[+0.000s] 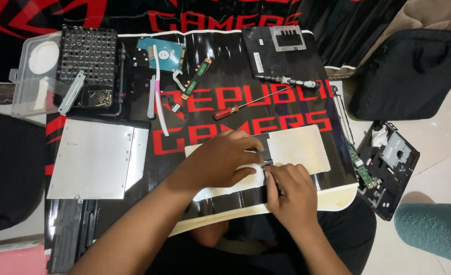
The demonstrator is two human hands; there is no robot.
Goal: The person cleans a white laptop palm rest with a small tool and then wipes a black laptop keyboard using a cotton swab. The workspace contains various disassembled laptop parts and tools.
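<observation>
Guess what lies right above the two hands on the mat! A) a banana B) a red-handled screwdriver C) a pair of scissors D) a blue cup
B: a red-handled screwdriver lies slanted on the black and red mat, just beyond the left hand and right hand, which press together on a pale flat panel.

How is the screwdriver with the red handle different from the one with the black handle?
The red screwdriver has a long thin shaft; the black screwdriver has a much shorter one and a thicker, black-and-silver body. The red one lies slanted on the mat; the black one lies nearly level, just below the black cover. Both rest on the mat, untouched by either hand.
</observation>
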